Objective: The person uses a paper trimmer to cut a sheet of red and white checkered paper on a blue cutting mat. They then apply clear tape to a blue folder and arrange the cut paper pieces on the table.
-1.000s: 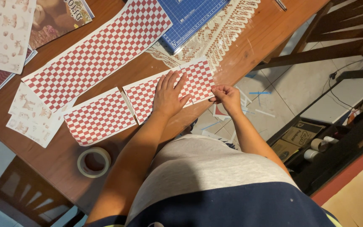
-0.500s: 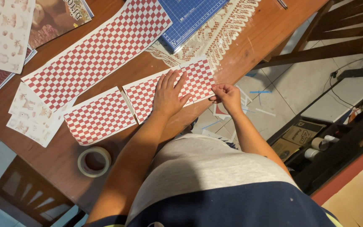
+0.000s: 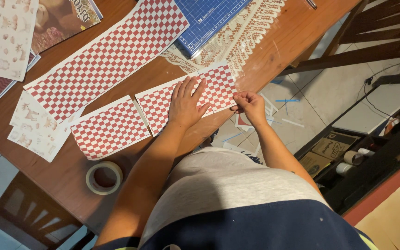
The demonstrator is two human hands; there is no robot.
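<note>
My left hand (image 3: 187, 103) lies flat, fingers spread, on a red-and-white checkered paper piece (image 3: 160, 104) on the wooden table (image 3: 278, 46). My right hand (image 3: 250, 105) pinches the right corner of that same piece at the table's edge. A second checkered piece (image 3: 109, 128) lies just left of it. A long checkered strip (image 3: 107, 60) stretches diagonally above both.
A roll of tape (image 3: 103, 177) sits near the table's front edge. A blue cutting mat (image 3: 209, 18) rests on a lace doily (image 3: 241, 44). Printed paper sheets (image 3: 5, 37) lie at the left. Paper scraps (image 3: 274, 115) litter the tiled floor. A wooden chair (image 3: 371, 51) stands right.
</note>
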